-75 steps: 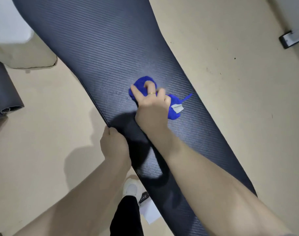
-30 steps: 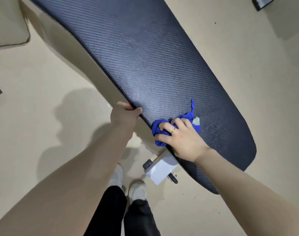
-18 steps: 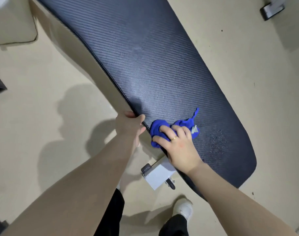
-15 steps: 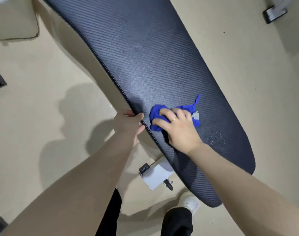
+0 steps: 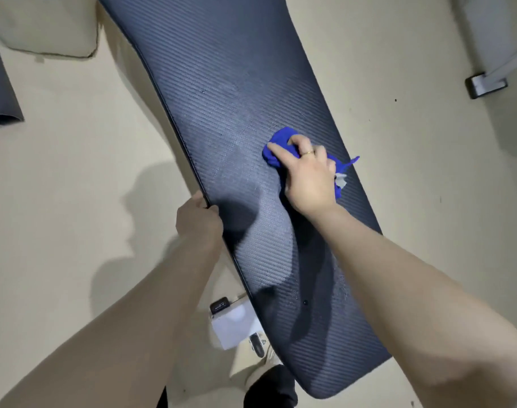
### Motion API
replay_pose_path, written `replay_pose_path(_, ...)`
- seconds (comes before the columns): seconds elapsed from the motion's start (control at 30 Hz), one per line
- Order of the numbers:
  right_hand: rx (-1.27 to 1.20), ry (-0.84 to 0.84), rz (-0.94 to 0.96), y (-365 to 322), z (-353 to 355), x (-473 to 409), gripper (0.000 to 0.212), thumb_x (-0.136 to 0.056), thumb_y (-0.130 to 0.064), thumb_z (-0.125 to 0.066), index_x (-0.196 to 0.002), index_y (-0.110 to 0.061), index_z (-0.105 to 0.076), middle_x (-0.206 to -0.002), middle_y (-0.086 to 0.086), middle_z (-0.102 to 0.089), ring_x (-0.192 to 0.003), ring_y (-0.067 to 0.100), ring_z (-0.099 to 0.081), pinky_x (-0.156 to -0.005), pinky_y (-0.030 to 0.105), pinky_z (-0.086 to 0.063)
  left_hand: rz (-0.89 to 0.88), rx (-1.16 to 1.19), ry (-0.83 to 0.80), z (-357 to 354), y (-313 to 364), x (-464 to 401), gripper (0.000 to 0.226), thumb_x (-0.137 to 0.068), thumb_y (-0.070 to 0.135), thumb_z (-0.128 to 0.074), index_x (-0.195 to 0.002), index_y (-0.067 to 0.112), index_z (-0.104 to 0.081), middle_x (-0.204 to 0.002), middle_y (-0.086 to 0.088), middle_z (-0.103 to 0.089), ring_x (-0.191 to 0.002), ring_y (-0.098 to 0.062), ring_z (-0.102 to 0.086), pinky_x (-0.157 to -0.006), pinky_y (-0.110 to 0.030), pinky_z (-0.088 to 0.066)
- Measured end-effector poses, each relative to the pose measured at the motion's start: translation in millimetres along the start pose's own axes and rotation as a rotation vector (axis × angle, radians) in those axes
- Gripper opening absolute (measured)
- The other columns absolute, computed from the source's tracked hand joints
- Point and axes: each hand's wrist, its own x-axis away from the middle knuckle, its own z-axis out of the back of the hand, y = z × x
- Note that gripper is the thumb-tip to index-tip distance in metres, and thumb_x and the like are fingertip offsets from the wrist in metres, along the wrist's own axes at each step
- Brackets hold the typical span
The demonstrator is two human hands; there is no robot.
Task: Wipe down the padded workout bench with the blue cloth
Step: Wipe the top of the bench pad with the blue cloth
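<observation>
Wiping step: right hand is pressing bunched blue cloth mid-worktop, left hand is gripping the left edge; overlapping strokes and even pressure would serve best.

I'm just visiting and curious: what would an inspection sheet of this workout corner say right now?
Surface: padded bench, dark ribbed cover, pale streaks near the cloth.
Job's things: blue cloth, bunched on the bench, white tag showing.
Clutter: white box on the floor beside the bench.
Hands: right hand presses the cloth; left hand grips the bench edge.
Cables: nothing seen.
Surroundings: beige floor; grey metal foot upper right.
</observation>
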Motion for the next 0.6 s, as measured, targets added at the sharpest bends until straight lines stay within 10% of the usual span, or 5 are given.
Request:
replay_pose_path(0.13,-0.018,0.018,-0.136,-8.7,3.5,-18.4,0.065,-0.08,-0.004,-0.048,-0.135,-0.038,-0.039,-0.142,0.003,-0.033,-0.112,0.034,-0.038,-0.089,0.043,-0.033,0.034,0.039,-0.056,4.7,0.9,-1.7,0.047,-0.087,-0.002,-0.05,-0.124,0.026,-0.061,-0.103,-0.004,-0.07,-0.09,-0.026,-0.066,-0.091,-0.048,-0.054)
replay_pose_path(0.3,0.068,-0.039,0.284,17.2,2.9,7.7,0.062,-0.072,-0.005,-0.062,-0.126,-0.033,-0.052,-0.131,0.009,-0.049,-0.097,0.038,-0.049,-0.079,0.045,-0.04,0.051,0.072,-0.029,4.6,-2.9,-6.2,0.05,-0.084,0.005,-0.055,-0.13,0.024,-0.056,-0.128,-0.005,-0.063,-0.113,-0.029,-0.062,-0.101,-0.044,-0.048)
replay_pose_path(0.47,0.06,0.063,-0.151,10.3,4.8,-12.6,0.059,-0.076,-0.006,-0.052,-0.128,-0.033,-0.045,-0.138,0.007,-0.039,-0.104,0.038,-0.044,-0.085,0.044,-0.037,0.014,0.061,-0.037,3.4,-13.0,-16.5,0.048,-0.082,0.007,-0.058,-0.128,0.022,-0.059,-0.115,-0.007,-0.069,-0.101,-0.032,-0.067,-0.092,-0.046,-0.054)
replay_pose_path(0.6,0.032,0.011,0.167,-38.3,-26.7,76.4,0.066,-0.055,-0.013,-0.071,-0.117,-0.034,-0.058,-0.123,0.005,-0.054,-0.083,0.032,-0.052,-0.077,0.039,-0.038,0.01,0.044,-0.087,7.2,-11.1,-16.3,0.05,-0.079,0.008,-0.059,-0.128,0.019,-0.059,-0.106,-0.012,-0.069,-0.095,-0.03,-0.067,-0.09,-0.046,-0.055)
